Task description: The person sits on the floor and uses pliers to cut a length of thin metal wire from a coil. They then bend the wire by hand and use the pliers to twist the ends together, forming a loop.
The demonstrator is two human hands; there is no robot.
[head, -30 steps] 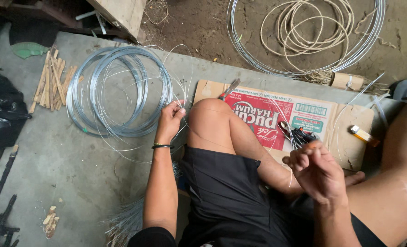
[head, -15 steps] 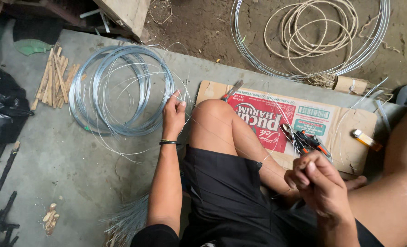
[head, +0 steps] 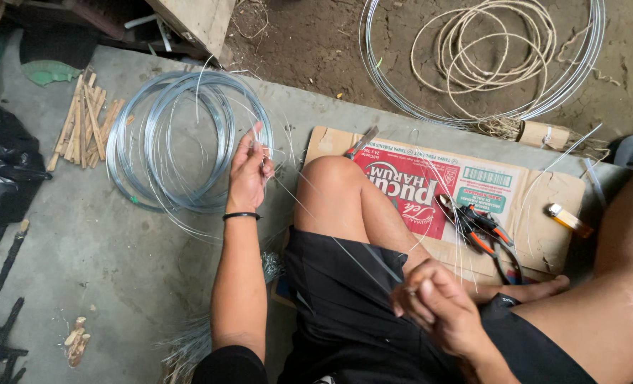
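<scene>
I am pinching a thin, straight strand of silvery steel wire (head: 345, 249) between the fingertips of my left hand (head: 249, 174), which is closed narrowly on its far end, and my right hand (head: 434, 309) is curled shut around the near end just above my lap. Held at both ends like this, the strand is running taut and slanting across my thigh, which is keeping it straight and off the floor.

Just beyond my left hand, the flat coil of grey galvanised wire (head: 181, 142) is lying on the concrete floor (head: 81, 249), close enough that my fingers are almost at its rim; loose strands are springing off it toward my knuckles. Further left of that hand, a small bundle of short split bamboo sticks (head: 85, 128) is lying beside the coil, and a black plastic bag (head: 3, 174) is slumping past them.

Ahead of my right hand, a flattened brown-and-red cardboard box (head: 544, 199) is spread under my leg as a sitting mat, and the orange-handled pliers (head: 480, 227) are resting on it within easy reach. A small yellow lighter (head: 565, 219) is lying to the right of them. Well beyond, on the bare earth, a large loop of thicker wire with a coil of pale rattan cord inside it (head: 487, 57) is lying out of the way.
</scene>
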